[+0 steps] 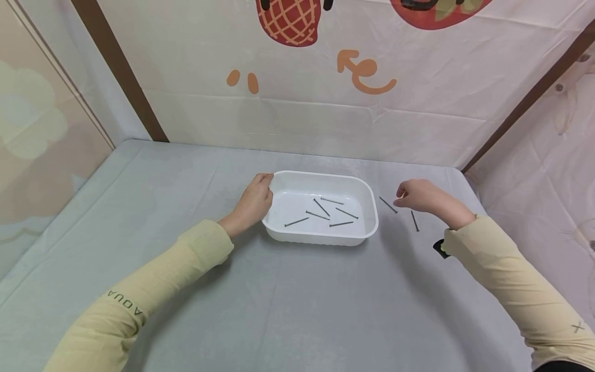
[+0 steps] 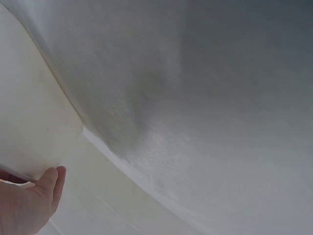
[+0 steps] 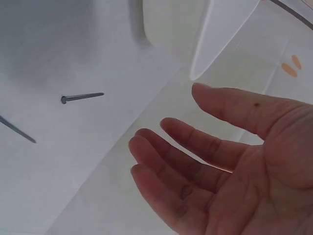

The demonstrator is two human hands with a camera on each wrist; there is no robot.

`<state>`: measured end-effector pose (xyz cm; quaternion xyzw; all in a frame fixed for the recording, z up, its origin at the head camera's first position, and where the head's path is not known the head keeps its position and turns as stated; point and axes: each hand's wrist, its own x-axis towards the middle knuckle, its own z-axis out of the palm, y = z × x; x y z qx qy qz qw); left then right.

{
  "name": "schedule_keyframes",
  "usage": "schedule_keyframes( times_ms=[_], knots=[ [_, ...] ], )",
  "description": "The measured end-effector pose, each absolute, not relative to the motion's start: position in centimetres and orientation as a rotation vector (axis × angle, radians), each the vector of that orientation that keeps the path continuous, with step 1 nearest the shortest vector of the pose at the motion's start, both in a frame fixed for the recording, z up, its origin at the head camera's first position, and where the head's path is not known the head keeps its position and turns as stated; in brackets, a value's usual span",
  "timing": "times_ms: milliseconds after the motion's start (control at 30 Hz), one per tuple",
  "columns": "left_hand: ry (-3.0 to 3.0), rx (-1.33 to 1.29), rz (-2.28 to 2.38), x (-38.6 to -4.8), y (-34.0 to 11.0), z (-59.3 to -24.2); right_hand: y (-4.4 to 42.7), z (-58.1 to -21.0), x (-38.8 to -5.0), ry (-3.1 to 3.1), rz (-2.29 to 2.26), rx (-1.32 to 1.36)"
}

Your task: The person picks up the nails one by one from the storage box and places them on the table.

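Note:
A white plastic tray stands on the table, with several nails scattered over its floor. My left hand grips the tray's left rim; in the left wrist view, its thumb lies against the tray's outer wall. To the right of the tray, my right hand hovers over the table with its fingers loosely bent and nothing held. Two loose nails lie near it: one nail close to the tray, another nail below the hand. The right wrist view shows a gap between thumb and fingertips.
A grey cloth covers the table. Behind it hangs a pale printed curtain, with more fabric at the left and right sides. Brown strips run up the corners.

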<state>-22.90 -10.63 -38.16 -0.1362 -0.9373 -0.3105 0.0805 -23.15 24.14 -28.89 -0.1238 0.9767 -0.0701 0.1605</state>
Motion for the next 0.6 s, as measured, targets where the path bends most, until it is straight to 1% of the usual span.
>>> schedule_keyframes(
  times_ms=[467,600],
  knots=[
    [-2.813,-0.399,-0.928,-22.8,-10.6,-38.0,22.7,-28.5,-22.8,2.778,-0.152,-0.580],
    [-2.814,-0.405,-0.928,-22.8,-10.6,-38.0,22.4,-28.5,-22.9,2.800,-0.175,-0.709]
  ],
)
